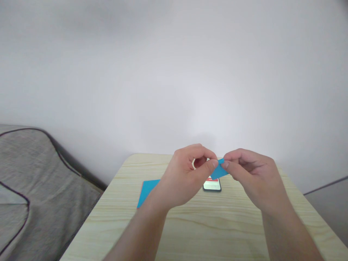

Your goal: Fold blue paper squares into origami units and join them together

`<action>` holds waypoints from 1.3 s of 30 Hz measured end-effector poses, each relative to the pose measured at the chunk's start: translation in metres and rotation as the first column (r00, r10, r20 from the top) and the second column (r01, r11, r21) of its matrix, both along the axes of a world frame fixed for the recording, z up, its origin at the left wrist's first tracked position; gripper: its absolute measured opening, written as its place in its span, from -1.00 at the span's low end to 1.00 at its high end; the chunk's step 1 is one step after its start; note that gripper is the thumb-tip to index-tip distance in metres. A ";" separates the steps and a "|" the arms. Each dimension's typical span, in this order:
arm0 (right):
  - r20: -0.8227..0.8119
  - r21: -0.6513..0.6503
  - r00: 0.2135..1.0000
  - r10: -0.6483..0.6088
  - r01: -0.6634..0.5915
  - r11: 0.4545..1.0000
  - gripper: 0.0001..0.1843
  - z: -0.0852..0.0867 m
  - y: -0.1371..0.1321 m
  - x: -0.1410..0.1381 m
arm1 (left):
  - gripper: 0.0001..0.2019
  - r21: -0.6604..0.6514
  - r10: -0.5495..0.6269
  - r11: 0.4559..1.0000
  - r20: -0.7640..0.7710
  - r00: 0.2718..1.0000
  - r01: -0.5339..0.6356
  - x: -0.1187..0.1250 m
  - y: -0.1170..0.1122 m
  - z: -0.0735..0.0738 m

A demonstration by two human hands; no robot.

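A small piece of blue folded paper point(219, 172) is held up between my two hands, above the table. My left hand point(187, 177) pinches its upper left edge between thumb and index finger. On the other side, my right hand point(252, 177) grips the paper's upper right with thumb and fingertips. Part of the paper is hidden by my fingers. Just behind and below it lies a phone point(212, 185) with a lit screen, partly covered from sight by the paper and my left hand.
Left of my left forearm, a flat blue sheet or stack of paper point(147, 189) with a reddish edge lies on the pale wooden table point(114, 217). A white wall point(174, 79) rises behind the table. Grey fabric with dark piping point(49, 188) is at the left.
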State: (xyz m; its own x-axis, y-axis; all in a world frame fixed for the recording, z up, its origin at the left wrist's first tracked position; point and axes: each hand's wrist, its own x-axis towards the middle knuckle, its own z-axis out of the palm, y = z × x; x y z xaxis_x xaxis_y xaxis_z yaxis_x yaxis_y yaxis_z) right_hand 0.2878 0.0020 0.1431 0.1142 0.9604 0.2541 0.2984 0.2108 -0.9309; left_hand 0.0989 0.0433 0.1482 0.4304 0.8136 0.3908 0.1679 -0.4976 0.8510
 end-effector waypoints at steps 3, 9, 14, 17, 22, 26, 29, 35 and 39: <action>-0.024 -0.019 1.000 0.016 -0.016 1.000 -0.83 0.002 0.002 0.001 | -0.94 0.106 0.058 0.993 -0.030 0.998 -0.055 0.001 -0.001 -0.001; -0.069 -0.065 0.997 0.023 -0.028 0.997 -0.82 0.006 0.003 0.001 | -0.88 0.309 0.120 0.944 0.008 0.993 -0.116 0.004 -0.004 -0.007; -0.069 -0.077 0.997 0.029 -0.034 0.996 -0.81 0.007 0.002 0.000 | -0.87 0.332 0.125 0.934 0.039 0.991 -0.131 0.004 -0.002 -0.009; -0.052 -0.060 0.998 0.022 -0.025 0.998 -0.80 0.006 0.002 0.000 | -0.88 0.307 0.135 0.942 0.026 0.991 -0.136 0.004 -0.002 -0.008; -0.052 -0.034 0.998 0.023 -0.024 0.999 -0.81 0.004 0.002 0.000 | -0.88 0.295 0.125 0.948 0.005 0.992 -0.120 0.005 -0.004 -0.007; -0.059 0.001 0.998 0.034 -0.034 0.999 -0.83 0.003 0.002 0.001 | -0.89 0.274 0.105 0.956 0.006 0.994 -0.102 0.004 -0.004 -0.005; -0.043 0.054 0.998 0.055 -0.053 0.997 -0.82 0.001 0.005 0.002 | -0.91 0.221 0.095 0.970 0.020 0.995 -0.097 0.003 -0.003 -0.003; -0.089 0.091 0.988 0.128 -0.120 0.989 -0.84 -0.002 0.007 0.002 | -0.88 0.103 0.113 0.987 0.064 0.992 -0.119 -0.002 0.003 -0.004; -0.056 0.075 0.987 0.148 -0.143 0.987 -0.86 -0.001 0.005 0.002 | -0.90 0.125 0.120 0.984 0.060 0.991 -0.126 -0.003 0.002 -0.004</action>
State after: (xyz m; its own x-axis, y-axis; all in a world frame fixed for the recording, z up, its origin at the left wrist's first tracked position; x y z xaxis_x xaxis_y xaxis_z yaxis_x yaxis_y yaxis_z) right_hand 0.2894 0.0068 0.1425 -0.0082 0.9477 0.3189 0.2027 0.3139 -0.9276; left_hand 0.0959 0.0457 0.1444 0.3066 0.8008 0.5146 0.1921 -0.5815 0.7905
